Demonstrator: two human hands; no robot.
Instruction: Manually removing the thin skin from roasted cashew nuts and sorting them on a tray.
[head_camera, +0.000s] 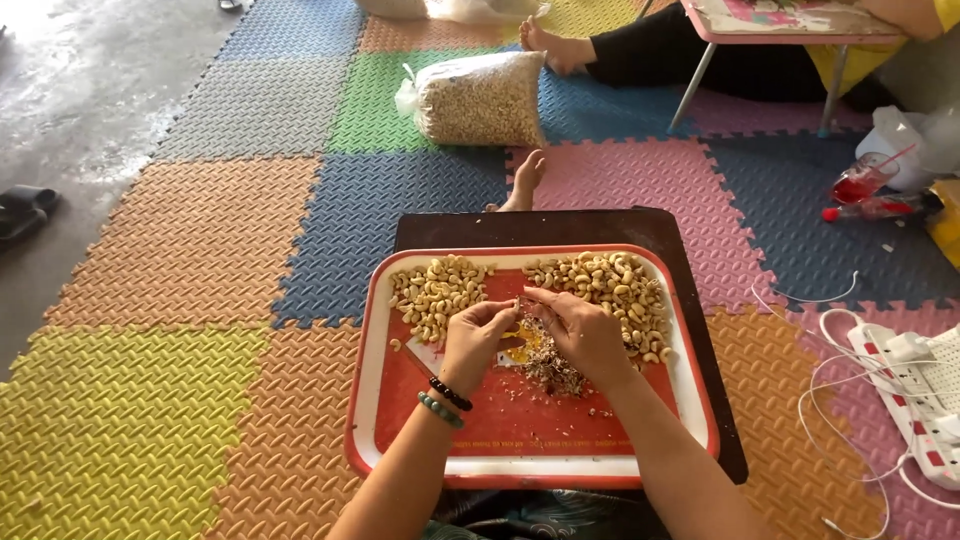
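Both hands pinched one small cashew between their fingertips over a red tray.

The fingers of the left hand (475, 338) and the right hand (583, 328) were curled closed, their tips meeting on the cashew (521, 303), too small to tell more of it. Just beneath the fingers lay a heap of brown husk scraps (553, 368) and a small yellow bit. Left of the fingers sat a pile of pale cashews (436, 290); right of them and behind, a larger pile of cashews (612, 290). All rested on the red tray (520, 430) with a white rim, on a dark low table (570, 228). Two bead bracelets (445, 400) circled the left wrist. Farther beyond the fingers, a clear bag of nuts (478, 98) lay on the coloured foam mats (190, 240), and another person's foot (548, 45) showed near it. Well to the right lay a white power strip (915, 390).
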